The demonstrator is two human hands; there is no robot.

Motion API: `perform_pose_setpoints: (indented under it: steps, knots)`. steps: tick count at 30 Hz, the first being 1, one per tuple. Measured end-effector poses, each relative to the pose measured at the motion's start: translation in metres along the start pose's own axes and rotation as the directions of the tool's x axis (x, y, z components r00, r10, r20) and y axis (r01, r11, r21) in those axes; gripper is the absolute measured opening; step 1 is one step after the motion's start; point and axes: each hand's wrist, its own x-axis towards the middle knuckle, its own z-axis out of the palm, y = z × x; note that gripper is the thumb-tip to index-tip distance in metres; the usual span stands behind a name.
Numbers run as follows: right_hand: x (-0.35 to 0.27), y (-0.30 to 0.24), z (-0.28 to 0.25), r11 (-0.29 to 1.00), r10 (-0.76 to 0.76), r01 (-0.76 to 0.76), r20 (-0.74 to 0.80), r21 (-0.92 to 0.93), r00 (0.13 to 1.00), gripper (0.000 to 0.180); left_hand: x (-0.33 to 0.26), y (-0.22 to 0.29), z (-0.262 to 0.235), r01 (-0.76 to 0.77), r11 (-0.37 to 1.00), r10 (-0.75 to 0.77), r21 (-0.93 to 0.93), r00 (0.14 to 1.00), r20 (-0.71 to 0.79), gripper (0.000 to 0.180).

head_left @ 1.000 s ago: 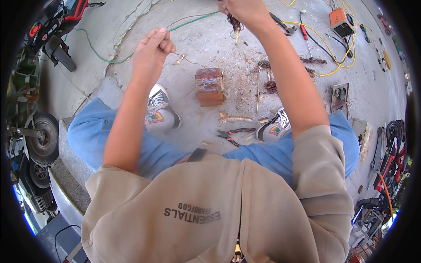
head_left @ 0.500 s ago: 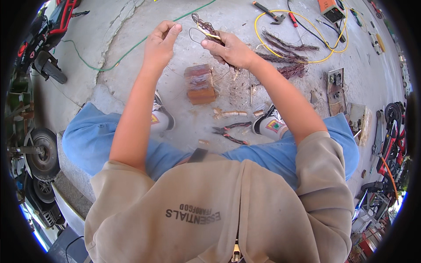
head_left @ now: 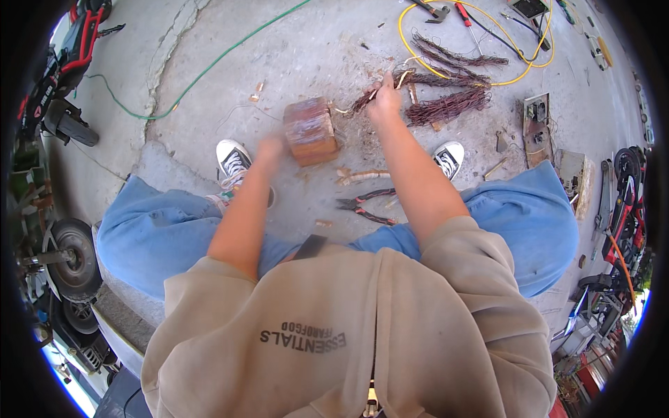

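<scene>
My right hand [head_left: 385,104] is closed around a dark reddish-brown wire bundle [head_left: 363,102], low over the floor beside the other bundles. A pale strip shows at its fingers. Smeared by motion, my left hand [head_left: 270,148] is at the left side of a brown block [head_left: 311,132] with a streaked, greyish face; its fingers cannot be made out. Several similar wire bundles [head_left: 449,106] lie to the right of my right hand. Between my feet and nearer to me, pliers [head_left: 366,207] with black and red handles lie spread on the concrete.
A yellow hose [head_left: 402,38] loops around the far right, near a hammer [head_left: 437,14] and a red-handled screwdriver [head_left: 468,28]. A green hose [head_left: 209,67] curves across the far left. Metal parts [head_left: 536,129] stand at right; a wheel [head_left: 72,251] is at left.
My right hand has lowered the wire bundle from in front of me to the floor at the right. My left hand has come back toward me, to the block. My feet appear farther apart.
</scene>
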Motion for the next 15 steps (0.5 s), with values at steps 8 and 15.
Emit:
perform_pose_setpoints:
  steps: [8, 15]
  knots:
    - [-0.009, 0.044, -0.030, 0.962, 0.241, -0.226, -0.091, 0.151, 0.966, 0.033, -0.051, 0.175, 0.019, 0.427, 0.785, -0.410, -0.449, 0.901, 0.141, 0.044]
    - [-0.057, 0.034, -0.014, 0.893, 0.449, -0.448, 0.016, -0.048, 0.894, 0.029, -0.046, 0.166, 0.012, 0.450, 0.794, -0.377, -0.408, 0.892, 0.249, 0.041]
